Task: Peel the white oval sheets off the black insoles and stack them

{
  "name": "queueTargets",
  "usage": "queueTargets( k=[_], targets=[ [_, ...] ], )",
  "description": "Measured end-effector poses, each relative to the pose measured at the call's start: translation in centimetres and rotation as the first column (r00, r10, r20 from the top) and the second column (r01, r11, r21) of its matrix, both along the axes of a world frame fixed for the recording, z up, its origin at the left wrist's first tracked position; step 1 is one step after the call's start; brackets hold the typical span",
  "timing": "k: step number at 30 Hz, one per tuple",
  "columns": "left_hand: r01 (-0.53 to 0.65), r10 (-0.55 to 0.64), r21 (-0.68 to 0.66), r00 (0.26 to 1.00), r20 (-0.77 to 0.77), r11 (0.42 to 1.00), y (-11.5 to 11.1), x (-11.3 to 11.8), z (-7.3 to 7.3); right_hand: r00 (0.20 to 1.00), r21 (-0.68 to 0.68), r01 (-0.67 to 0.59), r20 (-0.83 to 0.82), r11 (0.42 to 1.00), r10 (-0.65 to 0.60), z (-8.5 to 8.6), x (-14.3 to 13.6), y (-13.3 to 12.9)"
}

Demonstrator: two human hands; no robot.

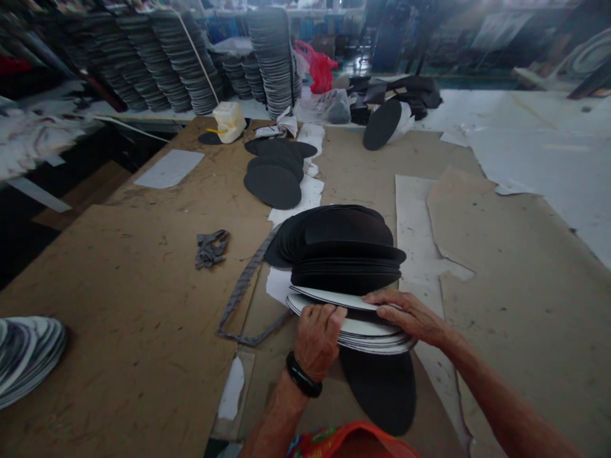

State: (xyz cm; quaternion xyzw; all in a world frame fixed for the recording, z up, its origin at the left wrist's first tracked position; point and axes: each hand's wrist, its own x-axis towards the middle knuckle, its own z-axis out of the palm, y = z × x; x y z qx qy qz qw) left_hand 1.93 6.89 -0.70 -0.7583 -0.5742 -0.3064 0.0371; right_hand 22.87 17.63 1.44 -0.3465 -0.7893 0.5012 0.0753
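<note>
A stack of oval pieces [372, 328], white on their upper faces with dark edges, lies in front of me. My left hand [319, 337], wearing a black wristband, has its fingers curled over the near left edge of these ovals. From the right, my right hand [413, 315] grips the right end of the top white-faced oval [329, 297], which is tilted up and apart from those below. Just beyond my hands stands a leaning pile of black ovals [344, 229]. One dark oval [384, 388] lies flat closest to me, partly under the white-faced stack.
Brown board [143, 305] covers the table. A grey fabric strip [243, 286] and crumpled scrap [211, 248] lie left. More dark ovals [274, 181], a white jug [229, 121] and a red bag [319, 67] are farther back. Another oval pile [31, 356] sits far left.
</note>
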Motion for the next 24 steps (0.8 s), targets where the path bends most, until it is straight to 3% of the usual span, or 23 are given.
queueTargets(
  k=[4, 13, 24],
  targets=[
    [-0.001, -0.001, 0.078, 1.000, 0.025, 0.997, -0.1, -0.1, -0.3, 0.999, -0.016, 0.036, -0.027, 0.999, -0.036, -0.1, -0.1, 0.0],
    [0.008, -0.006, 0.058, 0.999, -0.031, 0.998, 0.2, -0.3, -0.1, 0.995, -0.020, 0.097, -0.032, 0.995, -0.097, 0.3, -0.9, 0.0],
    [-0.020, 0.020, 0.042, 1.000, 0.016, 0.999, 0.2, -0.1, -0.2, 0.986, 0.010, 0.165, -0.002, 0.986, -0.165, 0.3, -1.3, 0.1]
  ],
)
